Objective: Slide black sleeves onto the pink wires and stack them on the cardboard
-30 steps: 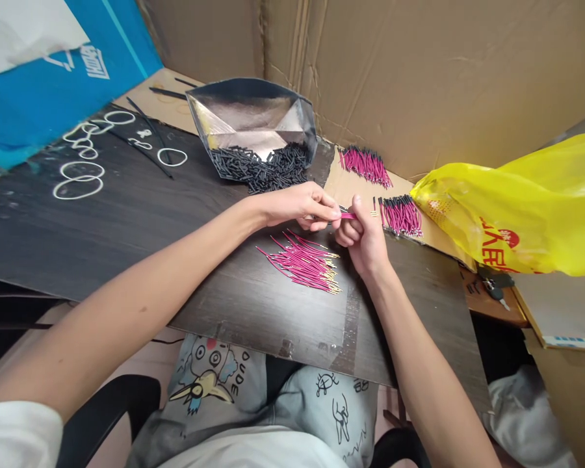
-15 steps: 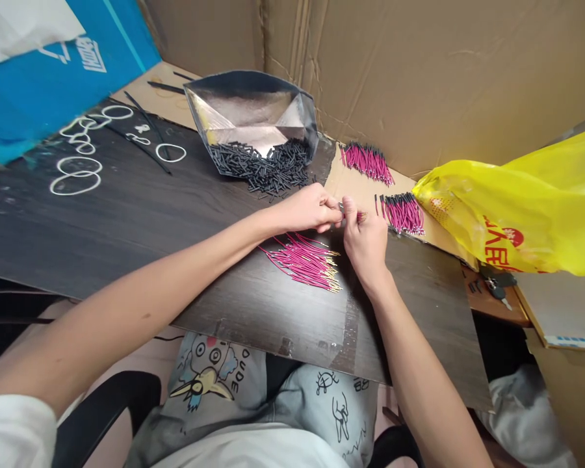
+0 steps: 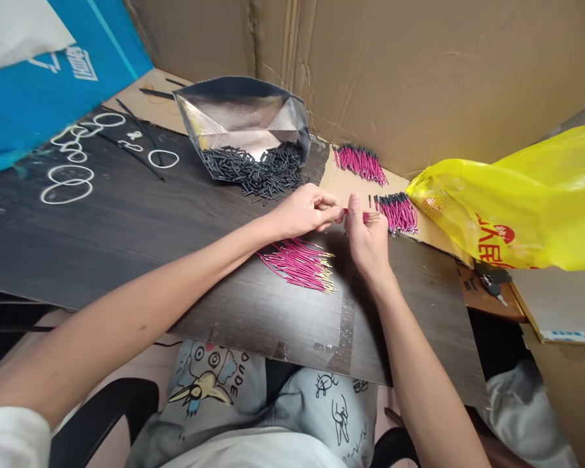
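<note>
While working at mid-frame, gripping a slim bundle of pink wires point(image 3: 369, 216)!
Sweeping from white bands point(image 3: 67, 174) at far left, past black tubes point(image 3: 253, 170) in an open pouch point(image 3: 241, 114) at upper centre, over loose strands point(image 3: 299, 265) below, to the left hand point(image 3: 305, 211), pinched at the bundle's left end, exact hold hidden; then the right hand point(image 3: 369, 246), thumb clamped across the bundle, black-tipped wires point(image 3: 398, 214) just beyond.

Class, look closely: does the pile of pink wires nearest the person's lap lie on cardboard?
No, that pile of pink wires lies directly on the dark wood-grain surface.
</note>
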The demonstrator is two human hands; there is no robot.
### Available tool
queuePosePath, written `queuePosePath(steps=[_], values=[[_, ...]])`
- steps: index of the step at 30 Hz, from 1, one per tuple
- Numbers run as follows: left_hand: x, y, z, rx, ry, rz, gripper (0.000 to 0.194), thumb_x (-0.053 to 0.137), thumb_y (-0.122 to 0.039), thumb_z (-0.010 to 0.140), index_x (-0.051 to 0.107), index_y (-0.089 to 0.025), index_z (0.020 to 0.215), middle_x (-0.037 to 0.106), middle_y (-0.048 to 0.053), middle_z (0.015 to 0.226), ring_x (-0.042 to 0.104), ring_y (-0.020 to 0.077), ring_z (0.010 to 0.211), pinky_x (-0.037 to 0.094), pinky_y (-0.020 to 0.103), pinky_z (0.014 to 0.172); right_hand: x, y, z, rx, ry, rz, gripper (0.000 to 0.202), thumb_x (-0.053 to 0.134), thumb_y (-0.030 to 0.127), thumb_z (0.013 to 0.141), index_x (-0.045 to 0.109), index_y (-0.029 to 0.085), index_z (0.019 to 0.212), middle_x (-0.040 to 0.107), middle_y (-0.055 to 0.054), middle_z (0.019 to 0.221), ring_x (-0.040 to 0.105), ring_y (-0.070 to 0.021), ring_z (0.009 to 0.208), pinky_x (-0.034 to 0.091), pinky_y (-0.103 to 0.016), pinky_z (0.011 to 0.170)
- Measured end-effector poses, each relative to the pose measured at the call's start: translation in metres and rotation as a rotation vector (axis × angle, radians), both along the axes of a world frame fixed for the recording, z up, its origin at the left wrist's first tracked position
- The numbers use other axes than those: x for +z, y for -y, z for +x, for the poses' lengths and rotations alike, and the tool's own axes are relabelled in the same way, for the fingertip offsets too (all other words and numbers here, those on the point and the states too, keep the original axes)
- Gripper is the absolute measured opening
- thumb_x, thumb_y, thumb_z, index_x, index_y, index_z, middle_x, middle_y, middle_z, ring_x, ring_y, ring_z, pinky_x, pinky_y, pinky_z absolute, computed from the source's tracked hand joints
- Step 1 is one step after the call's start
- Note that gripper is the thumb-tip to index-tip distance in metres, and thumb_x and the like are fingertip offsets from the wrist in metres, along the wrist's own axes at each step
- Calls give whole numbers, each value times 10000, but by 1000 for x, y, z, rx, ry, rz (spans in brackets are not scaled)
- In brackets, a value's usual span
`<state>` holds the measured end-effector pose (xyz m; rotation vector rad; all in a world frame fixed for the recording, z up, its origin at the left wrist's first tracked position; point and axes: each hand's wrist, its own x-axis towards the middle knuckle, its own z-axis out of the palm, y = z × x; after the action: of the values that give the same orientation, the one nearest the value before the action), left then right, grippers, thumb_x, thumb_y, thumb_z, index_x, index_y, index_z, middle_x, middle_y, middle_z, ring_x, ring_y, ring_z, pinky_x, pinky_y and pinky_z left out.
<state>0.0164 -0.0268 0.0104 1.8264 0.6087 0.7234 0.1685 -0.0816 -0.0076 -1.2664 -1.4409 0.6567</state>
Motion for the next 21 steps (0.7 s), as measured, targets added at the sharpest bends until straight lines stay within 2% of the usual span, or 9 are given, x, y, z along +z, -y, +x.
queuePosePath(steps=[2,4,8,10,15,17,21], values=[[4,1,-2,-90,34,-24,268,584,-216,898,609,-117,650,497,-25,508,394,48,480,287,207,490,2,-2,0,102,-254,-110,671,472,780,919,350,233,550,294,45,499,252,-108,441,214,-284,452],[9,3,-4,-142,65,-61,240,606,-249,904,649,-113,712,526,-14,538,429,57,507,312,206,504,4,-3,0,219,-413,-209,706,462,826,887,280,237,546,245,64,473,194,-97,412,197,-275,420],[16,6,-7,-193,100,-132,200,620,-274,906,700,-115,814,554,-1,567,444,64,523,321,205,501,7,-3,-3,332,-479,-316,747,411,872,868,218,236,528,205,71,438,191,-95,397,215,-266,404],[15,6,-8,-199,98,-149,209,624,-281,906,693,-117,795,557,3,569,428,60,506,304,204,482,7,-3,-5,304,-468,-301,752,423,873,861,201,234,533,196,73,441,186,-93,401,219,-264,403],[11,4,-6,-151,79,-252,190,621,-250,889,669,-122,757,505,-13,507,358,49,426,240,210,420,3,-3,-8,101,-449,-132,694,511,784,895,255,232,562,286,56,489,219,-94,428,211,-269,419],[10,3,-6,-129,79,-276,173,629,-241,876,672,-121,759,486,-19,485,349,49,411,235,211,409,2,-4,-7,103,-459,-127,678,540,752,900,261,232,567,288,56,497,216,-94,434,218,-268,424],[11,-1,-9,-112,70,-244,194,657,-281,868,663,-130,746,483,-22,473,356,46,395,239,210,393,2,-5,0,203,-474,-209,684,569,746,877,241,231,569,215,74,505,172,-94,439,233,-263,425]])
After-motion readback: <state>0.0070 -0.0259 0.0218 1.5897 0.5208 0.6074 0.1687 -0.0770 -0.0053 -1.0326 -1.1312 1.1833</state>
